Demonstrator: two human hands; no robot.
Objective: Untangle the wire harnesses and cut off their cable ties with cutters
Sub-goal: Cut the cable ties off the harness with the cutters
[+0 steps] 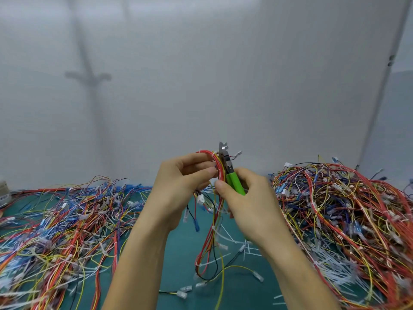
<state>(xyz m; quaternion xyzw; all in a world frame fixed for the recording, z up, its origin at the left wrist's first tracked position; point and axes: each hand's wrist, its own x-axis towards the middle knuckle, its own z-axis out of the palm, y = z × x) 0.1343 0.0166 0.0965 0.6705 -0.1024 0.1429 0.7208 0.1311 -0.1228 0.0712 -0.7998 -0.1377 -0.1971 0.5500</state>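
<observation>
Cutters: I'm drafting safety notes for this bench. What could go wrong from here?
1. The cutters, gripped by the right hand, sit close against the red wires of the harness, so a snip might nick insulation instead of a tie.
2. The left hand holds that bundle just beside the blades, so its fingers could be caught.

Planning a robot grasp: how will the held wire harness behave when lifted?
Probably floppy: the harness droops from the left hand down to the mat. Likely light, thin wires. Its trailing connectors may snag the right pile.
</observation>
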